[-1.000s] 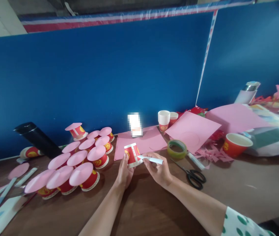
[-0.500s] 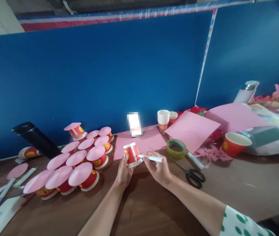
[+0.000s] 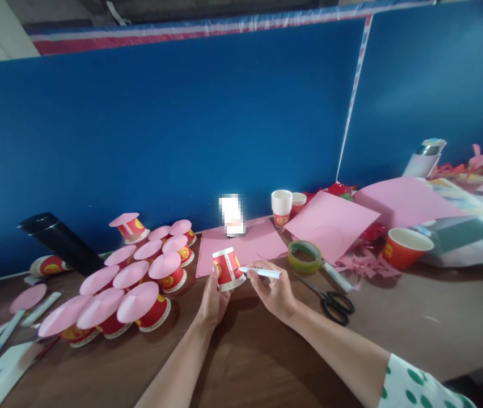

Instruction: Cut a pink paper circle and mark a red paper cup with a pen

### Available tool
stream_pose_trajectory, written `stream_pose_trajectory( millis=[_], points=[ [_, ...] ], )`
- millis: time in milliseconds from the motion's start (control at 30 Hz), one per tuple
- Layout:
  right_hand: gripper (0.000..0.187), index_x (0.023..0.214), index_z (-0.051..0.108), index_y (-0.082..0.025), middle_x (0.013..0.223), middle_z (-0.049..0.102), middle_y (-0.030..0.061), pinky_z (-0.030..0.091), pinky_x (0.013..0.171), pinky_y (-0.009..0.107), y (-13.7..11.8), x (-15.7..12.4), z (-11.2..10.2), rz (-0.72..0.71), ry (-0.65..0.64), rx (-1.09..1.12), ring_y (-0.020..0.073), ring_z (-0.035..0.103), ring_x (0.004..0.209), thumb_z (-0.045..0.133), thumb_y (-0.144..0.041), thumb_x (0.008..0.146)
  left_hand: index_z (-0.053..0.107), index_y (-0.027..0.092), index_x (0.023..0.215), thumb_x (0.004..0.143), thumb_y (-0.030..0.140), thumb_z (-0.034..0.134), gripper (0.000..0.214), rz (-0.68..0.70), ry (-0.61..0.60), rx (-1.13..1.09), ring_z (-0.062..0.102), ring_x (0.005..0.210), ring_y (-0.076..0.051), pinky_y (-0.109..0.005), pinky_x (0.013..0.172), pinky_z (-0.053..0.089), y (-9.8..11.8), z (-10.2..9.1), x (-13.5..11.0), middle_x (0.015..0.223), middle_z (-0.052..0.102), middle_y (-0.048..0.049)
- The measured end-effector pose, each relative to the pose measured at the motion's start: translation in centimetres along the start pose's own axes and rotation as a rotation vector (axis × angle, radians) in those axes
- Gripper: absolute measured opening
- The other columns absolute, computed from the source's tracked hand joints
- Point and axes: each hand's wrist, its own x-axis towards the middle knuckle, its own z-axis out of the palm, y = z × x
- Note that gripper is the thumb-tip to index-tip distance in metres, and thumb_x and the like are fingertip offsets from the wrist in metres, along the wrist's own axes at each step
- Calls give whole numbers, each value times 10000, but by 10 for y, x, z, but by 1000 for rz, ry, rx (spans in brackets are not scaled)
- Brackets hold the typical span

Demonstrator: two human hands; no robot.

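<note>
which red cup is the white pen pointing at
The red cup in the left hand: no other is held, and unlike the pink-topped cups at the left, its top is bare.

The left hand (image 3: 211, 298) holds a red cup (image 3: 223, 271), the right hand (image 3: 276, 293) a white pen (image 3: 268, 273).

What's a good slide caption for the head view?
Left hand holding a red cup, right hand a white pen, pink-topped cups grouped leftward.

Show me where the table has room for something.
The table lies mostly bare right of the scissors and below the held cup, between the forearms. Crowded: the left, with pink-topped cups; back right, with tape and pink sheets.
</note>
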Motion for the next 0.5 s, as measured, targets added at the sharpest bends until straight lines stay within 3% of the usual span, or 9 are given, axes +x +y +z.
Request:
stream_pose_trajectory(
  millis=[500],
  points=[
    [115,885,626,-184,815,670,54,513,687,256,0,0,0,-13,4,16,162,625,724,521,-200,841,577,166,1113,828,384,510,364,-46,27,-42,601,994,-222,-385,926,422,3,2,-1,1033,669,-73]
  ],
)
